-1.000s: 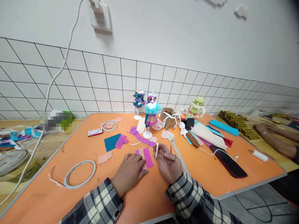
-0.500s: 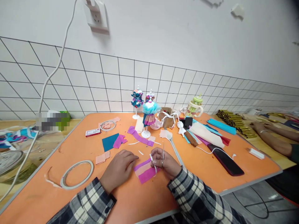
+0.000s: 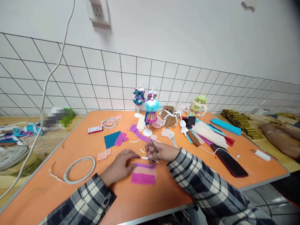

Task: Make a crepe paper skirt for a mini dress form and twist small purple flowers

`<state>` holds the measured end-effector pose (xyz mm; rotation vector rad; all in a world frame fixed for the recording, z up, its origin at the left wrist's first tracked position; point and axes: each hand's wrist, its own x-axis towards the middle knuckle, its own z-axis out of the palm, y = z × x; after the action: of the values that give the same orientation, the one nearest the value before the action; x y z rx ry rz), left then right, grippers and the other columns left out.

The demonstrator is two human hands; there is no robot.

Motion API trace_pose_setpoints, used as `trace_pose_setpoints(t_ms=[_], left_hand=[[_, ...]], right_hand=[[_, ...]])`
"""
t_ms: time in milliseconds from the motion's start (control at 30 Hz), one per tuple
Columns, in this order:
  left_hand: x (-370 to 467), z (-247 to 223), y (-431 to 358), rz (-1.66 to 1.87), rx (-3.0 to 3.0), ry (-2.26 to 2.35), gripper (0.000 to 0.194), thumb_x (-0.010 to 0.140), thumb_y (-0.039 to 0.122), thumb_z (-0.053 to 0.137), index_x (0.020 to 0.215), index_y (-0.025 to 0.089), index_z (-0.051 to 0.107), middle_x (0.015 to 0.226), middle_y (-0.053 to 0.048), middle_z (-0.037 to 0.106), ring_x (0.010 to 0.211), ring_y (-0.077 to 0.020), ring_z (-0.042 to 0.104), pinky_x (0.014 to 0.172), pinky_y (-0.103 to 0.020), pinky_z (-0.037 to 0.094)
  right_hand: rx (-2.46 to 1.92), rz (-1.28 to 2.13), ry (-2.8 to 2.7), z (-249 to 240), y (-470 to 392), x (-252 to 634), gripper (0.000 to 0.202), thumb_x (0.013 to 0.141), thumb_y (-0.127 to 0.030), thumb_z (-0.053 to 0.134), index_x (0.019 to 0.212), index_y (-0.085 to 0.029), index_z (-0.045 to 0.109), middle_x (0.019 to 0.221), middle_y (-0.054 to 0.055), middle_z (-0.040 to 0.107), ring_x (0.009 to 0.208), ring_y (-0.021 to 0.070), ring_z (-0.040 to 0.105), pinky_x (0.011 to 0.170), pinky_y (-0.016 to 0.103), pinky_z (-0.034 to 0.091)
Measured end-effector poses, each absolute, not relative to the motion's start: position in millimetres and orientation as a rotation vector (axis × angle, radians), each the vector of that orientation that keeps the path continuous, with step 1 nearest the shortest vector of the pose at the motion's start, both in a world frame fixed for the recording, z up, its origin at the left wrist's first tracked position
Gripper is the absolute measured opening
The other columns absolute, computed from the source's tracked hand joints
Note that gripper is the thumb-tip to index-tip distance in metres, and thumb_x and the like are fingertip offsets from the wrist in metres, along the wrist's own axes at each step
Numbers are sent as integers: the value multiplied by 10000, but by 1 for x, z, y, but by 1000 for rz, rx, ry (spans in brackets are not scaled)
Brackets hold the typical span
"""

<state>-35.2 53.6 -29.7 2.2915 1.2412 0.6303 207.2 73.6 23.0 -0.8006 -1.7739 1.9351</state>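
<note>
Striped paper (image 3: 143,179) lies on the table (image 3: 168,192), upper edge partly covered. The left hand (image 3: 120,166), loosely open, touches its corner; the right hand (image 3: 161,152) grips a thin tool (image 3: 152,143), lower end hidden. Behind, a dressed stand (image 3: 151,116) partly hides another stand (image 3: 153,94).

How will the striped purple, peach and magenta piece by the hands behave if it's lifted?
The striped piece is probably floppy, since it lies flat and looks thin. It likely weighs very little, looking smaller than the left hand.
</note>
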Motion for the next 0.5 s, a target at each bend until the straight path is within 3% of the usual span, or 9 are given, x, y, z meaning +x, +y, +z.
trace_pose_setpoints(t_ms=[133, 333, 500], left_hand=[[-33, -31, 56, 736, 2193, 1320, 198, 834, 336, 639, 964, 222, 738, 981, -82, 730, 968, -278, 639, 903, -428, 463], [-28, -19, 52, 952, 2027, 1317, 368, 961, 438, 414, 1009, 210, 698, 1035, -94, 718, 1008, -258, 645, 921, -414, 488], [-18, -15, 48, 958, 1945, 1246, 268, 884, 435, 562, 826, 216, 705, 912, -61, 731, 893, -230, 683, 857, -357, 533]], right_hand=[[-837, 1876, -1763, 20, 90, 210, 341, 761, -259, 689, 972, -218, 424, 676, -88, 591, 479, 79, 574, 467, 188, 438], [-862, 1749, -1798, 1, 92, 200, 334, 747, -231, 656, 975, -232, 412, 699, -81, 594, 459, 75, 516, 415, 199, 457], [-899, 1576, -1837, -19, 84, 177, 305, 774, -219, 638, 967, -235, 402, 700, -79, 580, 449, 78, 510, 432, 202, 414]])
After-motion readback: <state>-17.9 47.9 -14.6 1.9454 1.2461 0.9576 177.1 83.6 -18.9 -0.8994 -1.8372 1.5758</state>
